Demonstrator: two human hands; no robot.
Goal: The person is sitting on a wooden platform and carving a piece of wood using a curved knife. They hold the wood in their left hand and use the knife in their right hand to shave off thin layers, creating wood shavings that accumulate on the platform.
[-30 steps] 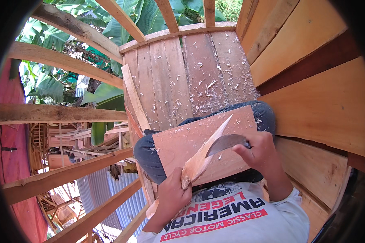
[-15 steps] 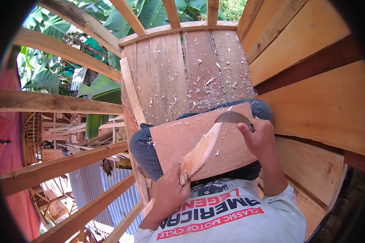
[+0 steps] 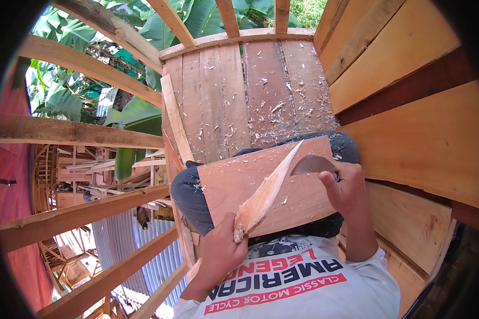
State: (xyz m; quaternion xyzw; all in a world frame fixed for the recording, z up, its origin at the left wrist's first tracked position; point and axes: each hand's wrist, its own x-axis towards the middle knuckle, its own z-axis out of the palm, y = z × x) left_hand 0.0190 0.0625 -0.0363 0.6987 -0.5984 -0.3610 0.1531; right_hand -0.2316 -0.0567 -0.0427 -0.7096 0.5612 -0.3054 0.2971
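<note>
Across my lap lies a flat, reddish-brown board [image 3: 310, 198], tilted with its right side farther away. My left hand [image 3: 222, 245] grips the blunt, rough lower end of a long pale piece of wood [image 3: 265, 195], which slants over the board and narrows to a sharp point at the far right. In my right hand [image 3: 350, 185] is a knife with a curved, dark blade [image 3: 308, 164]; its handle is mostly hidden by the fingers. The blade points left, just to the right of the wood's tapered part, seemingly a little apart from it.
Wood shavings litter the plank floor [image 3: 213, 101] ahead of my knees. Slatted wooden rails [image 3: 80, 131] run along the left and front, with banana leaves beyond. A wall of broad boards [image 3: 420, 141] stands close on my right. A loose wood strip [image 3: 175, 119] leans at the left.
My right hand has drawn the knife slightly right and nearer to me, off the wood's pointed end. That tip now shows in full. My left hand keeps its hold nearly in place.
</note>
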